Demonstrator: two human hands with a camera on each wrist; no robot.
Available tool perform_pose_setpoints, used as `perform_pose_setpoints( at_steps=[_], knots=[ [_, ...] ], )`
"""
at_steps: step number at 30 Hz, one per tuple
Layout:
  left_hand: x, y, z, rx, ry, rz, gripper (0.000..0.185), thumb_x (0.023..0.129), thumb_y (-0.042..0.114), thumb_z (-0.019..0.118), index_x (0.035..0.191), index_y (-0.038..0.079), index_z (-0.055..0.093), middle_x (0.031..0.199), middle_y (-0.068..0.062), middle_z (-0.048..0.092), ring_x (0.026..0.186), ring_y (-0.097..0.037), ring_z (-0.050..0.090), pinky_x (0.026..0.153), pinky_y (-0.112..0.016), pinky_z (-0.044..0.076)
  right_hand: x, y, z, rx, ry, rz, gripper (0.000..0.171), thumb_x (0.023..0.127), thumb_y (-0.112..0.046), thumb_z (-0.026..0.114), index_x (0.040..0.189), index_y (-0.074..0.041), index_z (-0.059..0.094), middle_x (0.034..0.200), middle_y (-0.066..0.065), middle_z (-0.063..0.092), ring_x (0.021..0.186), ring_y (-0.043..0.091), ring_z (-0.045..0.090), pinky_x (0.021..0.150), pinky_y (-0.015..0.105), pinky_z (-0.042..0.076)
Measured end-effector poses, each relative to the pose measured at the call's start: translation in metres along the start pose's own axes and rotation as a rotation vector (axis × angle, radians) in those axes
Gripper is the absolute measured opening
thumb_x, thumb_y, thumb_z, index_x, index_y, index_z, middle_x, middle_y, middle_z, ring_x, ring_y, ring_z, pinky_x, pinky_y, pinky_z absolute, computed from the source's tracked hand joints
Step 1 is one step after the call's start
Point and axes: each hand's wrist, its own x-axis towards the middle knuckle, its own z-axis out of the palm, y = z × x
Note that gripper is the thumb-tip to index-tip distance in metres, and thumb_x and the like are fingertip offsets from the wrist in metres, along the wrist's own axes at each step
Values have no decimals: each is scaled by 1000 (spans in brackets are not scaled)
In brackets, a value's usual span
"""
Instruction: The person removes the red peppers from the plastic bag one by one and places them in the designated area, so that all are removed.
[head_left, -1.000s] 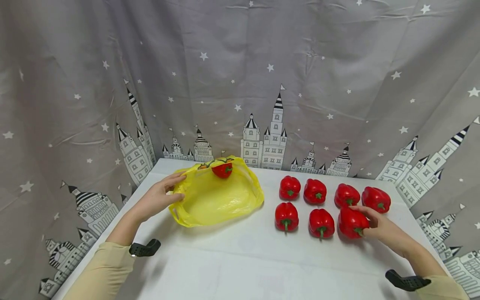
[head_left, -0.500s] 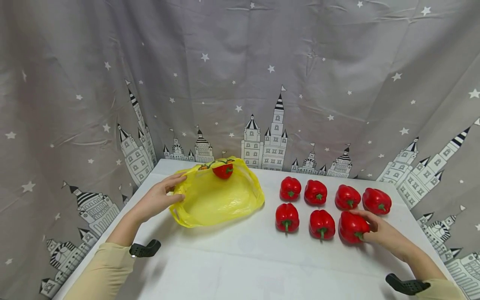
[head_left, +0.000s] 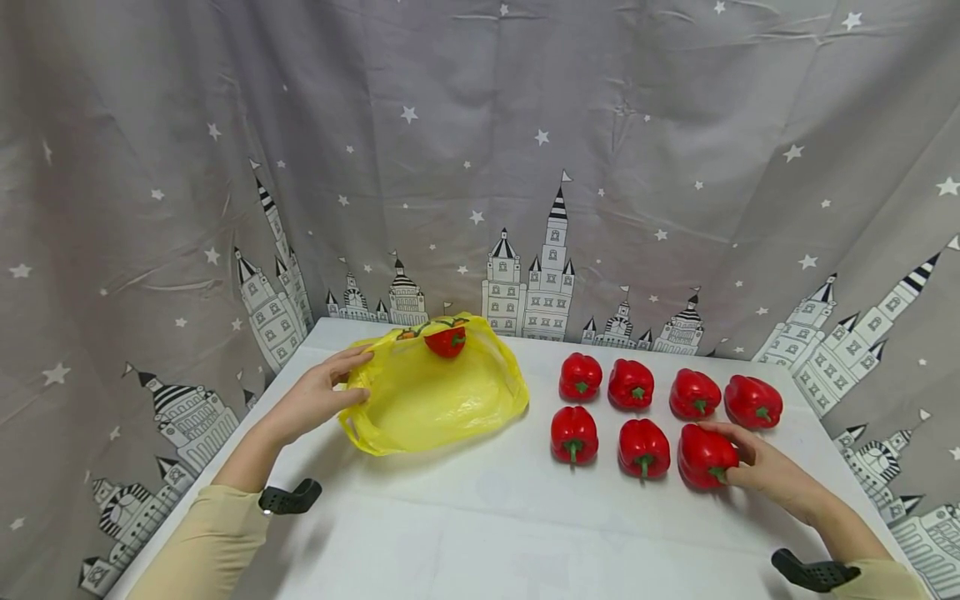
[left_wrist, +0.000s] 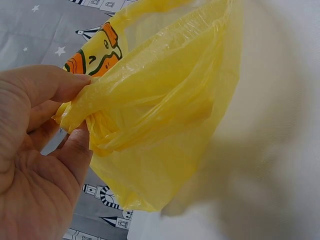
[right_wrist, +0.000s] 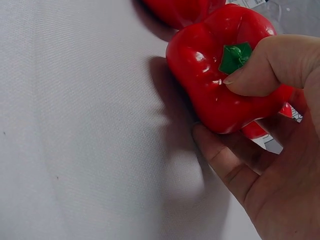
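Note:
My left hand [head_left: 318, 396] pinches the left rim of a yellow plastic bag [head_left: 427, 404], which stands with its mouth spread toward me. The left wrist view shows thumb and fingers on the gathered film of the bag [left_wrist: 150, 120]. A red bell pepper [head_left: 447, 342] shows at the bag's far side, partly covered by its rim. On the right, my right hand [head_left: 772, 471] grips a red bell pepper [head_left: 705, 456] at the near row's right end. In the right wrist view the thumb lies beside the green stem of this pepper [right_wrist: 215, 100], with fingers curled under its side.
Two more peppers stand in the near row, a pepper [head_left: 574, 435] and another pepper [head_left: 643, 447]. Behind them is a row of several peppers, including one [head_left: 753, 402] at the far right. A grey curtain [head_left: 450, 150] hangs behind the white table [head_left: 480, 533].
The pepper in my right hand has come slightly lower and nearer to me, from close against the back row down to the table. My left hand and the bag have stayed put.

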Motion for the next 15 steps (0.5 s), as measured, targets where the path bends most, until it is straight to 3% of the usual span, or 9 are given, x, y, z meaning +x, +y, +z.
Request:
perform_pose_setpoints(
  at_steps=[9,15],
  knots=[
    [0,-1,-1,-6,-3,-3,60,87,15,63,140,1,38,150,-9,25,131,-37,30,103,-53,30,0,4,-1,-27,0,6,86,72,-12,73,145,-19,29,146,24,18,128,51,13,86,59,43],
    [9,-31,1,14,6,5,61,87,21,65,142,10,39,150,1,25,132,-34,29,103,-51,30,-1,3,-1,-31,-3,5,86,72,-13,74,144,-19,30,146,23,20,128,50,14,85,58,43]
  ],
)
